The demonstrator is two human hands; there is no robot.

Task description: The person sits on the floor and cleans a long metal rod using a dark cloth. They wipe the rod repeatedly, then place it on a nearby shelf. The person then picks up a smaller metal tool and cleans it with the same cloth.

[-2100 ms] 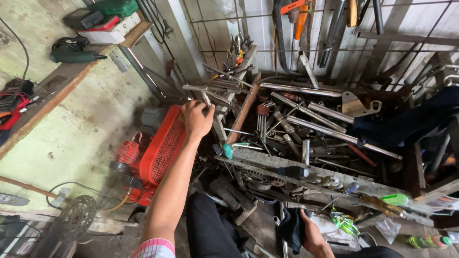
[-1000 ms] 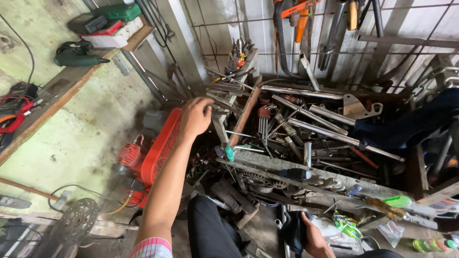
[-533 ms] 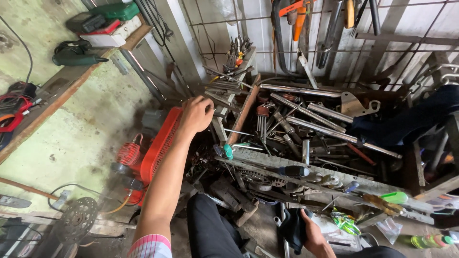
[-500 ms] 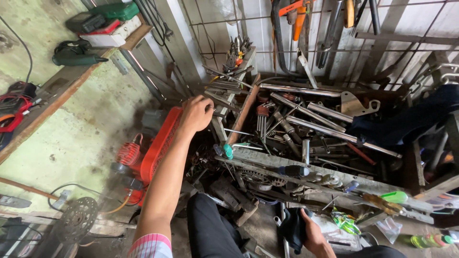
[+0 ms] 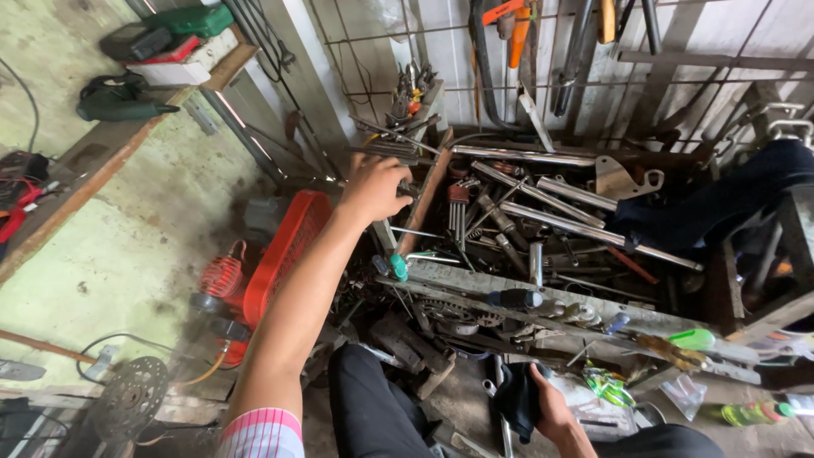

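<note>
At the far left edge I see a red and black tangle of cable [image 5: 15, 191] cut off by the frame, lying on a wooden shelf [image 5: 102, 148] that runs up toward the upper left, where a green power tool [image 5: 114, 100] and some boxes [image 5: 174, 47] sit. In the lower left a toothed metal disc [image 5: 129, 399] lies on the floor, partly blurred. Right of it stands a red machine with an orange grille guard [image 5: 284, 254]; my forearm crosses over part of it.

My left hand [image 5: 373, 187], at centre frame, is curled shut around the ends of a bundle of metal rods [image 5: 386, 148] that lie at the left edge of the wooden tray [image 5: 428, 191]. My fingers cover the exact rod I grip, so I cannot tell which one it is.

The tray holds a dense heap: long chrome tubes [image 5: 543, 199], a set of hex keys [image 5: 458, 212], sockets and a flat metal bracket [image 5: 623, 180]. Much of the bottom is buried and hard to make out. On the counter edge below lie a green-handled screwdriver [image 5: 398, 267] and a chain sprocket [image 5: 458, 312].

Low in the frame, my right hand [image 5: 551, 411] is clamped on a dark cloth [image 5: 515, 403]. A dark blue cloth [image 5: 729, 199] covers the tray's right end.
</note>
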